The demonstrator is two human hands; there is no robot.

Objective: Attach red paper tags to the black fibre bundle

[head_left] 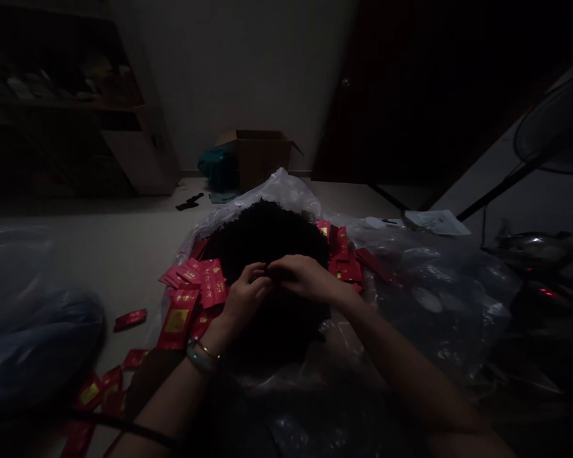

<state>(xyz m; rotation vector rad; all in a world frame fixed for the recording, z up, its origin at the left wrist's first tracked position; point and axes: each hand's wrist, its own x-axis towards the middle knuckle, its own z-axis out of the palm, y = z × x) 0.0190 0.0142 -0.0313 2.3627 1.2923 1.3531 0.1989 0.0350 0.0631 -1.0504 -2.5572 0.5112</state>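
A large heap of black, shaggy-edged material (267, 232) fills the middle, lying on clear plastic sheeting (281, 184). Over the heap my left hand (248, 289), with bangles at its wrist, has its fingers bent and pinched. My right hand (298, 275) meets it almost fingertip to fingertip, its fingers also curled together. Whatever lies between the fingertips is dark and too small to make out. Red packets with gold print (213, 283) are piled at the heap's left side. More red packets (341, 245) lie along its right side.
Loose red packets (130, 319) lie on the floor at left. Clear plastic bags (439, 286) spread to the right. A cardboard box (262, 156) and a teal bag (218, 166) stand by the wall. At far right are a fan (554, 127) and a dark machine with a red light (547, 292).
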